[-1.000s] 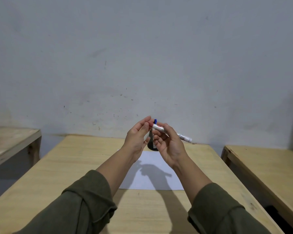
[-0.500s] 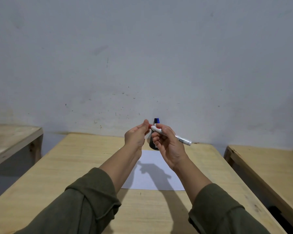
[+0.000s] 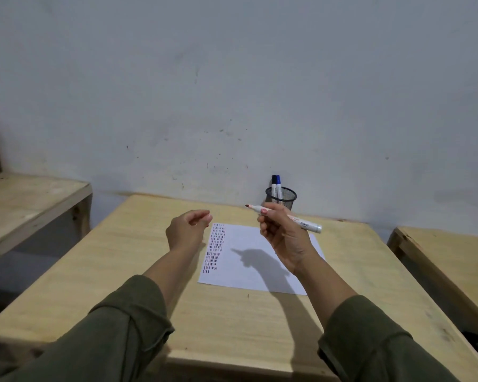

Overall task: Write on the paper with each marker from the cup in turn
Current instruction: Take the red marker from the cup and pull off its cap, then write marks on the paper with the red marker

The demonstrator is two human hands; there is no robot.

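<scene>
From my head camera, my right hand (image 3: 283, 238) is raised above the paper (image 3: 260, 260), its fingers (image 3: 265, 216) pinching a red marker (image 3: 287, 217) around the front of its barrel. The cap is off; the bare red tip points left, toward my other hand, and the white tail sticks out to the right, past the far right corner of the sheet. My left hand (image 3: 186, 230) hovers just off the paper's far left corner, fingers curled loosely toward the thumb; I cannot tell whether the cap is tucked inside them.

The paper lies flat in the middle of the worktop (image 3: 122, 257), with columns of short strokes down its left edge and the rest blank. The mesh cup (image 3: 281, 198) stands at the far edge, near the wall, with two more markers (image 3: 276, 186) upright in it, one capped blue and one dark.

The marker looks light and rigid, with a smooth plastic barrel that could roll between my fingertips, so I judge a hold close to the tip is best for steady strokes. The thin sheet may slide, so my left hand should press it down.
</scene>
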